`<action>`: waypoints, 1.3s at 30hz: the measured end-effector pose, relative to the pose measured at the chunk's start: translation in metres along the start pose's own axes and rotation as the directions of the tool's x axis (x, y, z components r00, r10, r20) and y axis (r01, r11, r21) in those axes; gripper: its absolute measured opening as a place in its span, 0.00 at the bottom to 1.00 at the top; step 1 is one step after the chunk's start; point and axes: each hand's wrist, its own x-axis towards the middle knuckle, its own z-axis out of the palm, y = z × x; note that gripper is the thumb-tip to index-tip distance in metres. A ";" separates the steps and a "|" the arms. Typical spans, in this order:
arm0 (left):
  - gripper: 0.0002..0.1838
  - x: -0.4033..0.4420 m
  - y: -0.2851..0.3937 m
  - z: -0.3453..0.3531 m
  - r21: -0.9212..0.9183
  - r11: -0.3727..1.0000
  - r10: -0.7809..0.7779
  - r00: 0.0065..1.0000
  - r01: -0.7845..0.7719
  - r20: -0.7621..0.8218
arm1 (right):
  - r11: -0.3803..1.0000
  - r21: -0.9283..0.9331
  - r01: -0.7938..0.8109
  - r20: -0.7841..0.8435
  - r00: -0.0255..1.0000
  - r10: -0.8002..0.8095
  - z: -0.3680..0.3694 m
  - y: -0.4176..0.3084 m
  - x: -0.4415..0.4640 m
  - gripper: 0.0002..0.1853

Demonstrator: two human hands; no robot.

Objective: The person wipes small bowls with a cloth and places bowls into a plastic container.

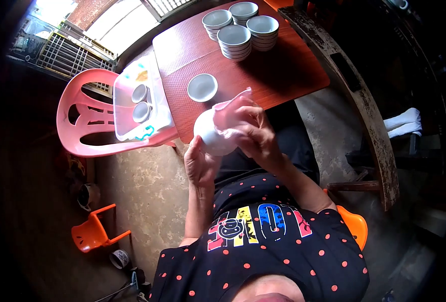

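Note:
My left hand point(201, 163) holds a white bowl point(208, 137) by its side, just off the near edge of the red-brown table point(182, 70). A pink cloth point(225, 117) is gripped in my right hand point(258, 132) and lies against the bowl, covering part of it. Beyond them, a single bowl point(202, 87) stands upright on the table. Several stacks of the same white bowls point(234, 42) are grouped at the table's far side.
Left of the table, a pink chair point(84, 111) bears a clear plastic box point(126, 123) with bowls inside. A worn wooden bench point(356, 100) runs along the right. An orange stool point(91, 234) lies at lower left.

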 end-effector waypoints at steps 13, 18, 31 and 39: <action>0.06 -0.014 -0.007 0.015 0.964 0.211 -0.015 0.986 -0.161 0.167 | 0.920 -0.122 0.373 0.526 0.810 -0.259 0.003 0.022 0.046 0.11; 0.09 -0.013 -0.027 0.019 0.841 0.414 0.051 0.932 -0.347 0.359 | 0.234 0.731 -0.641 0.553 0.757 0.349 0.002 0.041 0.020 0.17; 0.12 0.000 -0.023 0.013 0.881 0.197 -0.116 0.882 -0.430 0.456 | 0.075 0.810 -0.582 0.460 0.709 0.535 0.000 0.009 0.015 0.21; 0.19 -0.008 -0.014 0.020 0.619 0.746 -0.355 0.933 0.244 0.060 | 0.778 0.255 -0.574 0.577 0.736 0.354 -0.019 -0.014 0.047 0.20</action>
